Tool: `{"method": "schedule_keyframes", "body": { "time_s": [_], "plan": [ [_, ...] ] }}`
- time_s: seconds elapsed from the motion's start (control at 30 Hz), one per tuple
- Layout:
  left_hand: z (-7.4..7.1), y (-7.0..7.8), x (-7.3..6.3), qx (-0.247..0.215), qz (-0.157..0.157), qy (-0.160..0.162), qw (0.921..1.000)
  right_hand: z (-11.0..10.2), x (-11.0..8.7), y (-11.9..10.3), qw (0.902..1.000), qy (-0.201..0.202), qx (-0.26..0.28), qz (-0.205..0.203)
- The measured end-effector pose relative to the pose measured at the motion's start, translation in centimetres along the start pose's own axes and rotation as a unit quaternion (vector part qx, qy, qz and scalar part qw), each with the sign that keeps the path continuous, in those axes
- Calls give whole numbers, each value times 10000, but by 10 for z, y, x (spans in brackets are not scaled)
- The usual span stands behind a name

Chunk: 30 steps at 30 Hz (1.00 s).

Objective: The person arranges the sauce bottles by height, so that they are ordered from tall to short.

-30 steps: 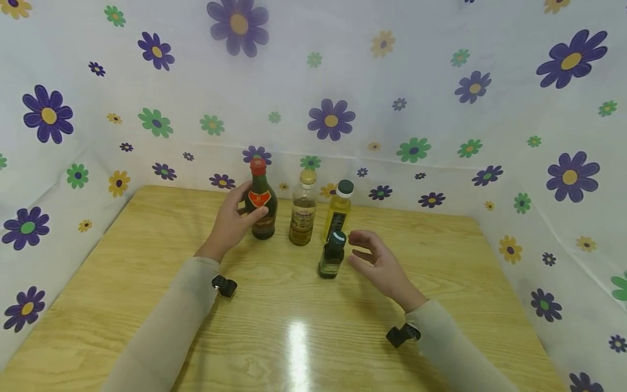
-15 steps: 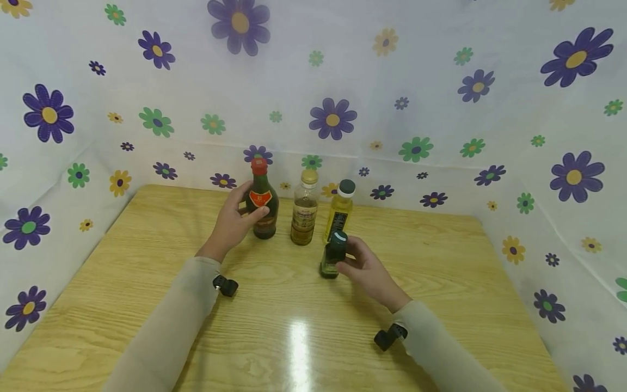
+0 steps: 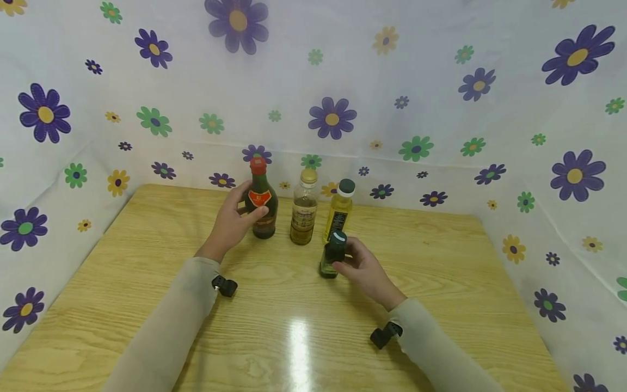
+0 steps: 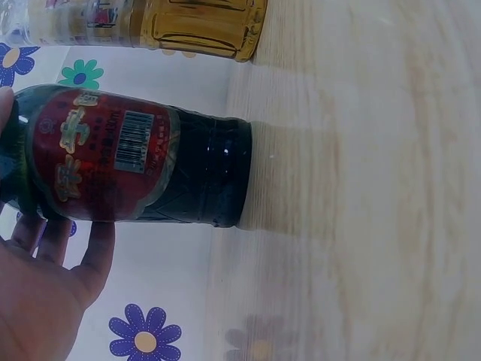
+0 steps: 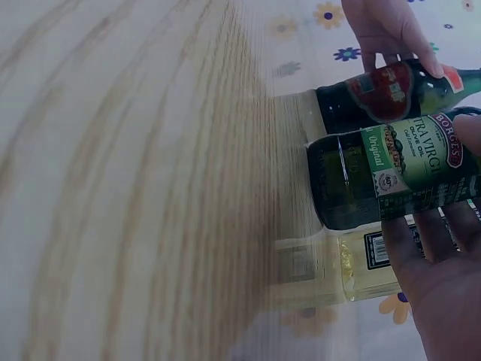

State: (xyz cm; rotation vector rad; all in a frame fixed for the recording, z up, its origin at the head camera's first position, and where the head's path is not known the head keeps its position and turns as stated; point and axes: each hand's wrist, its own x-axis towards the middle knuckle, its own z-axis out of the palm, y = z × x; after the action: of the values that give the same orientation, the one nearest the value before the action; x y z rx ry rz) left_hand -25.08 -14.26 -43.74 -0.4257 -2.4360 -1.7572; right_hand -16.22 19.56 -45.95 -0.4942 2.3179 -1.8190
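Observation:
In the head view my left hand (image 3: 229,224) grips a dark green glass bottle (image 3: 265,225) with a red cap and red label, standing upright on the table. My right hand (image 3: 368,273) holds a small dark olive oil bottle (image 3: 333,253) with a dark green cap, thumb on the near side. Its green label (image 5: 406,154), reading "extra virgin olive oil", shows in the right wrist view. The left wrist view has the left fingers (image 4: 94,259) against the red-labelled bottle (image 4: 214,169), whose base is on the wood.
Between the two held bottles stands a clear bottle (image 3: 302,220) of amber liquid with a yellow cap. A bottle of yellow oil (image 3: 339,209) with a green cap is close behind the olive oil bottle. Flower-patterned cloth (image 3: 274,81) rises behind the wooden table (image 3: 254,326).
My right hand has moved left to the olive oil bottle and taken hold of it. The left hand keeps its grip on the red-capped bottle, and the bottles stand where they were.

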Motion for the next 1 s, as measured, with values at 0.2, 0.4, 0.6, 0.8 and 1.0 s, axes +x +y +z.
{"method": "schedule_keyframes", "body": {
  "time_s": [0.2, 0.4, 0.6, 0.8, 1.0],
  "plan": [
    [0, -10, 2, -25, 66, 29, 10000, 0, -1, 2, 9999, -37, -134, -52],
    [0, -7, -1, -105, 86, 49, 9999, -2, -3, -1, 9997, -9, -225, -67],
    [-1, -6, 0, -105, 75, 41, 9999, -2, -4, -1, 9996, -4, -229, -148],
    [-1, -9, 1, -148, 43, 33, 9999, -1, -5, 0, 9993, -21, -263, -253],
    [-1, 5, -3, -134, -30, -24, 9999, -3, -8, -2, 9988, 49, -327, -350]
  ]
}}
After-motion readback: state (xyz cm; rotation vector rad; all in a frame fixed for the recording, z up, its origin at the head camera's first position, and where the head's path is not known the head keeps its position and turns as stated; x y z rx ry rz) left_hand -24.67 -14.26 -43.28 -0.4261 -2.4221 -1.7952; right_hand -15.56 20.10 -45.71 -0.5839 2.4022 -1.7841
